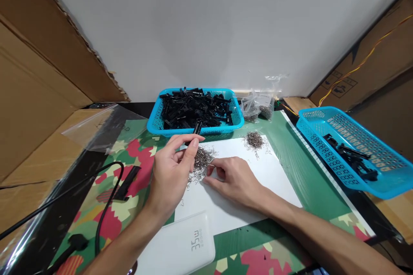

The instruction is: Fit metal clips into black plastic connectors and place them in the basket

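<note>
My left hand point(176, 163) is closed on a slim black plastic part point(198, 127), pinched between thumb and fingers so that its end points up toward the full basket. Beneath and beside the fingertips lies a pile of small metal springs point(202, 158) on a white sheet of paper point(226, 212). At the right edge of that pile my right hand point(229, 176) has thumb and forefinger pinched on a small thin metal piece point(211, 165). A second, smaller spring pile point(254, 140) sits at the paper's upper right.
A blue basket point(196, 132) full of black parts stands behind; another blue basket point(387, 150) with fewer is at right. Plastic bags point(258, 105) lie behind. A white power bank point(180, 249), a black cable point(121, 172) and a black strip point(129, 182) are near my left arm.
</note>
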### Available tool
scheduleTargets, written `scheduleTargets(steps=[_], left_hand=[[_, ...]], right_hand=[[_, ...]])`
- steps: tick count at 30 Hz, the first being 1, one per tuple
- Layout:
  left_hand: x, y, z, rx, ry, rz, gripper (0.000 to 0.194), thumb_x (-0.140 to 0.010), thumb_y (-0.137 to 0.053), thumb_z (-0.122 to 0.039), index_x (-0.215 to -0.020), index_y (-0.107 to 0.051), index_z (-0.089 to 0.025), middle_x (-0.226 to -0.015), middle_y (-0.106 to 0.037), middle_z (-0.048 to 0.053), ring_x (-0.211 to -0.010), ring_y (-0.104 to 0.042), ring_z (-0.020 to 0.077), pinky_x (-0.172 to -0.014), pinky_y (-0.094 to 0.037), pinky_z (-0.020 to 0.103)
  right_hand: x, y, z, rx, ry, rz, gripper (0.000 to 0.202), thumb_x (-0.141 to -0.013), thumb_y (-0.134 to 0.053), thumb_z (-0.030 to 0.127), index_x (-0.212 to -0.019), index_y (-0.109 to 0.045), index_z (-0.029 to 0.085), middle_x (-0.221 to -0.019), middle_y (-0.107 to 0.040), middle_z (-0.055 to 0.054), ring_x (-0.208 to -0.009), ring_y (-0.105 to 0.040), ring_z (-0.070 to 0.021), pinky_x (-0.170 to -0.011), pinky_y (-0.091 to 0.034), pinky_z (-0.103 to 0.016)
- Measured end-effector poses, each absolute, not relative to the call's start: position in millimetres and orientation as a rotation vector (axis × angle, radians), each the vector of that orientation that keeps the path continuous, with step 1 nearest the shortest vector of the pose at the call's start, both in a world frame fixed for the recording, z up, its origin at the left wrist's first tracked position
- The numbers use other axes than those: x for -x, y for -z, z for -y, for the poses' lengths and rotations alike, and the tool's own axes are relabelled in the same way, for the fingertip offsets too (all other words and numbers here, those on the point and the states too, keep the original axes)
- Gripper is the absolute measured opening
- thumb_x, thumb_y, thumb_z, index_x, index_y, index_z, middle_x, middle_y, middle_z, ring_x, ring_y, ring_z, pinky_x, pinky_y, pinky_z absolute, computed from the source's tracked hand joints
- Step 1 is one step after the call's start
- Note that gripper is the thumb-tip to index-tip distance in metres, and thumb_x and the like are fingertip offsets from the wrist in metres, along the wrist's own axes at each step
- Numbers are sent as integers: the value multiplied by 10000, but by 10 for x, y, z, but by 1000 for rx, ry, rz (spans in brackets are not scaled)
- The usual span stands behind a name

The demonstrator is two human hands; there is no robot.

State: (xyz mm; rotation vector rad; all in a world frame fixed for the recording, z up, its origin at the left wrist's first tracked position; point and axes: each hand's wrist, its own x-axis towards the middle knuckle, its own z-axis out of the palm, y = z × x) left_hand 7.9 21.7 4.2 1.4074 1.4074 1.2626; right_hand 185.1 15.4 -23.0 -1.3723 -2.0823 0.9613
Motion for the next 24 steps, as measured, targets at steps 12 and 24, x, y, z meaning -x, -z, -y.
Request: scheduleTargets(steps=[12, 24], left_hand=[[-106, -72, -200, -1379, -1218, -1382, 198, -1000, -658, -355, -1059, -762, -197, -507, -461, -74, -429, -333, 81, -406, -240, 210], [-103, -71, -210, -1370, -1183, -1363, 226, -997, -673, -397, -1049, -753, -192, -502, -478, -74, -419, -323, 76, -392, -218, 211]], right_hand=[[-1850, 212, -136, 1382, -941, 2186, 81, -910, -787, 223, -977, -817, 258, -643, -640, 58, -571, -484, -111, -596, -263, -252], [-1961, 245, -213, 1053, -924, 2372, 226, -989, -674, 144, -1092, -822, 279, -1026, -838, 5, -864, -733, -183, -715, -381, -250]])
